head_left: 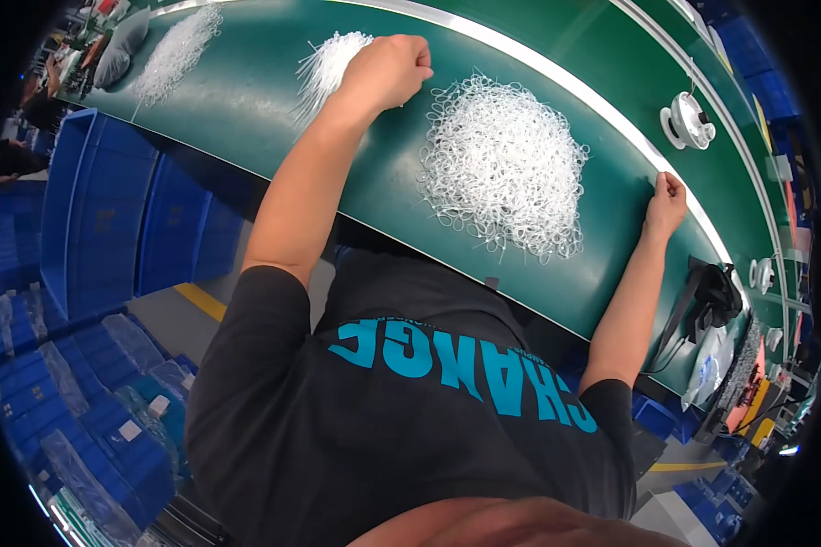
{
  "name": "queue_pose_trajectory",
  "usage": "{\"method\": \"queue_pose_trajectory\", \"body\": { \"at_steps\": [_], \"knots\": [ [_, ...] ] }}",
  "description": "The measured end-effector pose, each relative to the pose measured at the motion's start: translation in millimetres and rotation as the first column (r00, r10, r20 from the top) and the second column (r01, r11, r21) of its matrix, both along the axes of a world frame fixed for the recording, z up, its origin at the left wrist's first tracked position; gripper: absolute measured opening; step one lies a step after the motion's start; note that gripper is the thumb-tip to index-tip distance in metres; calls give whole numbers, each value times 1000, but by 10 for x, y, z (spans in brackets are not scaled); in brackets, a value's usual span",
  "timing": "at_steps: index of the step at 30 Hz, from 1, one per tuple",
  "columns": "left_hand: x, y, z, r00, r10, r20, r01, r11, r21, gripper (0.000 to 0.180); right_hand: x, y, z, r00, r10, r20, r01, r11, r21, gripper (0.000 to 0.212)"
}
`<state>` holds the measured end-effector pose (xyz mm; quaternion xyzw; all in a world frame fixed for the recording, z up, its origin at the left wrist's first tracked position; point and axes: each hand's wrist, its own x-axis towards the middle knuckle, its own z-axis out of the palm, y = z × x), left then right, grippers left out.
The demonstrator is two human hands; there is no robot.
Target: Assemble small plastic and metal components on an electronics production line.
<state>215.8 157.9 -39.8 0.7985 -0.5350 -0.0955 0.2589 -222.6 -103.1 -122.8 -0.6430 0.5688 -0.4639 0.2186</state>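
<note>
A large heap of small white looped ties (506, 164), which look like cable ties closed into rings, lies on the green worktop (388, 173). To its left is a smaller bundle of straight white ties (324, 71), partly covered by my left hand (390, 71). The fingers of that hand are curled closed, and anything between them is too small or hidden to see. Out to the right, near the worktop's pale far rail, my right hand (667, 205) has its thumb and fingers pressed together. What it pinches, if anything, does not show.
Another white pile (178, 55) and a grey plastic bag (120, 47) lie at the far left. Blue bins (105, 210) stand below the left edge. White round fittings (689, 123) sit beyond the rail. At right are a black strap bundle (713, 296) and a clear bag (708, 369).
</note>
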Motion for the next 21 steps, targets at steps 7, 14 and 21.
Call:
{"method": "queue_pose_trajectory", "body": {
  "at_steps": [7, 14, 21],
  "knots": [
    [-29, 347, -46, 999, -44, 24, 41, 995, 86, 11, 32, -24, 14, 997, -8, -77, 11, 999, 49, 27],
    [-95, 353, -209, 990, -20, 140, -2, 988, 157, 8, 112, 88, 121, 994, -26, -104, 31, 999, 45, 27],
    [-154, 18, 174, 966, -147, -211, 78, 951, -301, 12, 188, 395, 680, 990, 32, 140, -13, 991, -136, 24]
  ]
}}
